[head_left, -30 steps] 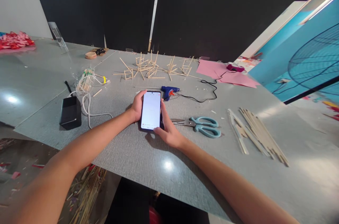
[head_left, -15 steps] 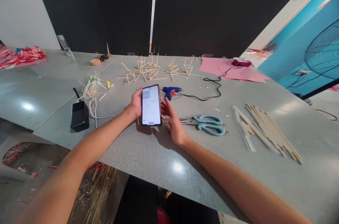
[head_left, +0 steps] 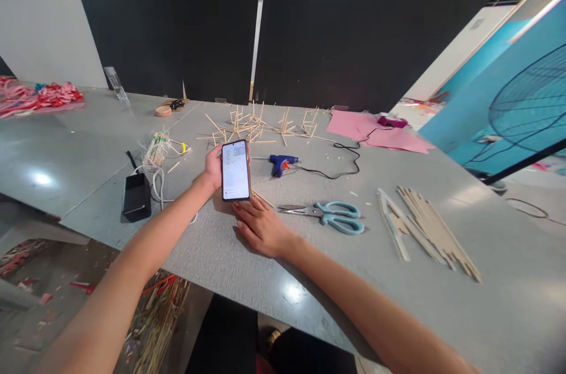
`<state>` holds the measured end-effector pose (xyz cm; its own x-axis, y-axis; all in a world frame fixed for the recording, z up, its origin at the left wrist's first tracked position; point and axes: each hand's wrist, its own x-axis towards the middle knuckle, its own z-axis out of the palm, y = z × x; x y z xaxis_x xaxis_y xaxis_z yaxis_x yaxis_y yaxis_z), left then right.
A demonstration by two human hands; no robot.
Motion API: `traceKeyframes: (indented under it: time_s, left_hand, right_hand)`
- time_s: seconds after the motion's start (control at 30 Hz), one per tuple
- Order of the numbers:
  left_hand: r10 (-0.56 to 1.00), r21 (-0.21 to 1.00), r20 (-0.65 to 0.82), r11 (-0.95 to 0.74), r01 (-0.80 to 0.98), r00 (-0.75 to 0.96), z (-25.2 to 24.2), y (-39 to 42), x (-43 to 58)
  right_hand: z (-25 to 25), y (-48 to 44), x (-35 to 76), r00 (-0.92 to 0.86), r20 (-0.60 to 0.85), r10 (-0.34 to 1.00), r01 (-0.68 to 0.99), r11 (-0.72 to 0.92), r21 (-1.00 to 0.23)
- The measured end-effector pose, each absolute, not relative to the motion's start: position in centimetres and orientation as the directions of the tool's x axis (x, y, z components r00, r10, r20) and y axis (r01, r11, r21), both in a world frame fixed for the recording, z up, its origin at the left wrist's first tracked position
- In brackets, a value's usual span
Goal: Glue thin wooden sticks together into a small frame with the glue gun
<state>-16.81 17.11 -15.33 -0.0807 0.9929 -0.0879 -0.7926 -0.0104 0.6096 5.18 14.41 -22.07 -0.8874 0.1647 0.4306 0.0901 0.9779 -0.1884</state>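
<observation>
My left hand [head_left: 214,169] is closed around the left side of a smartphone [head_left: 236,171], held up with its lit screen towards me. Just below the phone's lower right corner, my right hand [head_left: 260,225] lies palm down on the table, fingers stretched out and holding nothing. A few thin wooden sticks [head_left: 263,199] lie partly hidden behind the phone and beside those fingers. To the right of my right hand are scissors [head_left: 338,216] with light blue handles, blades slightly apart. A blue glue gun [head_left: 283,164] rests beyond them on its side.
Stick frames [head_left: 247,126] stand at the back of the grey table [head_left: 212,256]. Pink sheets [head_left: 375,135] and flat strips [head_left: 435,232] lie to the right. A black power block [head_left: 136,196] with white cable and a bundle of sticks [head_left: 157,150] are at left. A cord [head_left: 331,176] trails from the glue gun.
The phone has moved left with my left hand. My right hand has come down from beside the phone onto the table below it, fingers now flat. The view has shifted slightly.
</observation>
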Motion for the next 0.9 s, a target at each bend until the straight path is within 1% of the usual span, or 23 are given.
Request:
traceKeyframes:
  time_s: [0.1,0.2,0.3,0.4,0.47,0.53,0.63,0.77,0.9]
  left_hand:
    - [0.997,0.605,-0.074,0.024,-0.796,-0.026,-15.5,16.7,-16.2]
    - [0.997,0.601,-0.063,0.078,-0.795,0.050,-15.8,16.4,-15.7]
    - [0.992,0.599,-0.054,0.121,-0.791,0.111,-16.0,16.1,-15.3]
    - [0.990,0.584,-0.066,0.141,-0.800,0.126,-16.2,16.0,-14.9]
    - [0.988,0.574,-0.093,0.157,-0.804,0.127,-16.3,15.9,-14.6]
    - [0.985,0.562,-0.111,0.173,-0.809,0.134,-16.5,15.7,-14.2]
    - [0.982,0.535,-0.096,0.191,-0.823,0.165,-17.0,15.7,-13.4]
    - [0.974,0.532,-0.086,0.223,-0.817,0.210,-18.1,15.8,-12.5]
    - [0.967,0.537,-0.079,0.246,-0.807,0.242,-19.0,15.7,-12.1]
  right_hand:
    - [-22.0,14.3,5.3,-0.858,0.452,0.246,0.177,0.966,-0.190]
    - [-21.9,14.0,5.5,-0.821,0.476,0.314,0.271,0.949,-0.158]
    - [-21.9,13.4,5.6,-0.796,0.457,0.397,0.385,0.915,-0.123]
    - [-22.2,13.2,5.7,-0.773,0.445,0.452,0.458,0.883,-0.101]
    - [-22.5,13.6,6.0,-0.752,0.468,0.464,0.474,0.874,-0.106]
    - [-22.8,14.5,6.3,-0.727,0.508,0.462,0.460,0.877,-0.140]
    - [-23.1,16.4,6.9,-0.679,0.566,0.468,0.430,0.878,-0.209]
    - [-23.3,18.2,7.4,-0.568,0.615,0.547,0.446,0.832,-0.329]
    - [-23.8,18.6,7.5,-0.495,0.607,0.622,0.454,0.780,-0.430]
